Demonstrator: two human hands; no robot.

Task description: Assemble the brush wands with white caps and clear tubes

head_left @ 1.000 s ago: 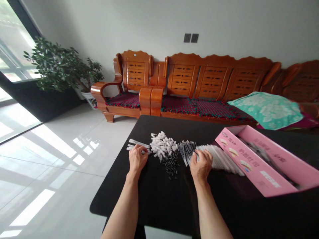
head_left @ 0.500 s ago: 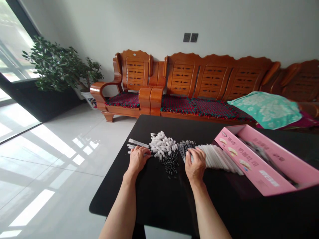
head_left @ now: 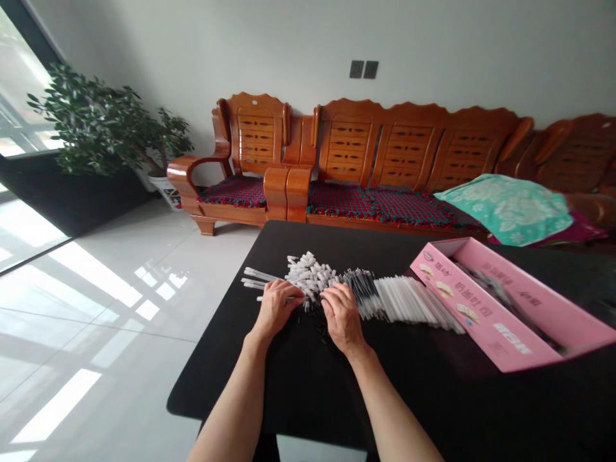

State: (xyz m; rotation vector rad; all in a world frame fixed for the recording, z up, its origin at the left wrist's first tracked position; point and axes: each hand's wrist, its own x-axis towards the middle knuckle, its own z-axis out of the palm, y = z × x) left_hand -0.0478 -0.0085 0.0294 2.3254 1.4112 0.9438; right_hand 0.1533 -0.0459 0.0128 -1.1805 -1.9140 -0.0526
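My left hand (head_left: 280,307) is closed round a slim white pen barrel (head_left: 260,298), whose end sticks out to the left. Close to its right, my right hand (head_left: 342,314) has its fingers pinched together, and what they hold is too small to make out. Just beyond both hands lies a heap of white pen caps (head_left: 310,271). Small black plugs (head_left: 319,323) are scattered between the hands, partly hidden by the right one. Dark-tipped pen refills (head_left: 362,290) lie in a row to the right, beside a row of whitish pen tubes (head_left: 414,299).
Several white capped pens (head_left: 257,274) lie by the left edge of the black table (head_left: 308,391). On the right stands an open pink box (head_left: 474,305) with grey stuff inside. Behind the table is a wooden sofa (head_left: 399,151); a potted plant (head_left: 103,122) stands at the left.
My right hand has moved left from the refills to beside my left hand. My left hand has shifted slightly right with the pen barrel. The view has turned slightly.
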